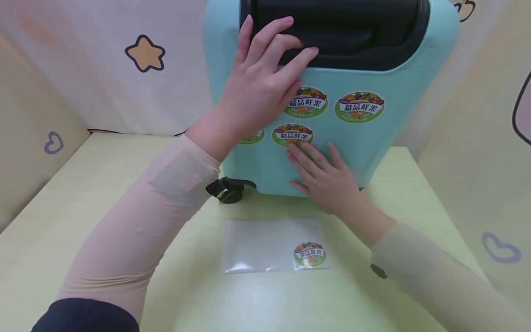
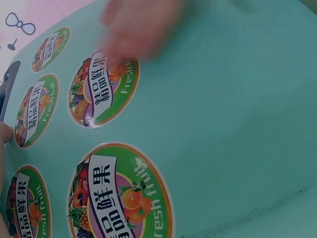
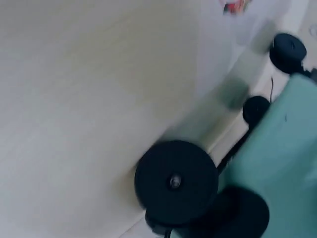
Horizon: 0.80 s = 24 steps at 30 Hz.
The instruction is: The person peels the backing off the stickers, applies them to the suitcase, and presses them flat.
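Note:
A light teal suitcase point(image 1: 344, 147) with a black recessed panel point(image 1: 340, 34) stands on the table. Several oval fruit stickers with a "Fresh fruit" band are on its face, among them a top-right sticker point(image 1: 359, 107) and a lower middle sticker point(image 1: 292, 133). My left hand point(image 1: 265, 80) rests against the suitcase with spread fingers, the tips over the black panel. The fingertips of my right hand point(image 1: 325, 177), fingers extended, touch the bottom edge of the lower middle sticker. In the left wrist view the right hand point(image 2: 141, 29) is blurred over one end of a sticker point(image 2: 101, 94).
A clear sheet point(image 1: 261, 244) lies on the table point(image 1: 182, 295) before the suitcase, with one fruit sticker point(image 1: 309, 254) at its right corner. Black wheels point(image 3: 176, 182) stick out from the suitcase's base. A wall with cartoon drawings point(image 1: 145, 53) stands behind.

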Available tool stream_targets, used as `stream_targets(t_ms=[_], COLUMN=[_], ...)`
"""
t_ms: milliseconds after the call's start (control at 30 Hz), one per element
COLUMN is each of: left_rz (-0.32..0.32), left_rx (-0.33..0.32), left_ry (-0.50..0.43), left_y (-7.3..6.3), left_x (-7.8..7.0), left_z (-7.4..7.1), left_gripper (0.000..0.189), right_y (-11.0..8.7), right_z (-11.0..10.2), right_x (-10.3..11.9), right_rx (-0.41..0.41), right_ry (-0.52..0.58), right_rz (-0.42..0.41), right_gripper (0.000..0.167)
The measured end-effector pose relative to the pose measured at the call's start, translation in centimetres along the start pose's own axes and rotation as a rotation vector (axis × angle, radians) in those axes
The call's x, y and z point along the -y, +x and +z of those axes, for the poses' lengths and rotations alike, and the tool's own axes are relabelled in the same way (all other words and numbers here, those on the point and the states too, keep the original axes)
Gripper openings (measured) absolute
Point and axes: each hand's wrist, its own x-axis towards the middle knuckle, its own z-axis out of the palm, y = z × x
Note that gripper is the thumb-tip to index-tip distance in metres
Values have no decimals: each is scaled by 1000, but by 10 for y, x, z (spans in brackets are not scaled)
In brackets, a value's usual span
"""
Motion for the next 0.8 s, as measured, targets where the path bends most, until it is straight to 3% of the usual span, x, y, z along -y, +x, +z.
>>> stream_targets(t_ms=[100,333,433,633,800], left_rz=[1,-5,-24,41,51], left_rx=[-3,43,53,45,198], left_ry=[-6,18,-2,-176,-335], left_y=[-1,-3,-11,-48,-88], left_x=[1,-2,-8,-28,-51], left_z=[1,0,0,5,3], left_gripper=[40,42,42,31,22], right_y=[-1,-28,-34,-57,-82], right_z=[-1,-18,-23,-34,-45], right_x=[1,-9,-6,9,25], right_rx=[13,35,60,130,341], right_ry=[13,3,108,454,641], right_rz=[-32,149,98,-66,-35], right_gripper=[58,61,58,46,30])
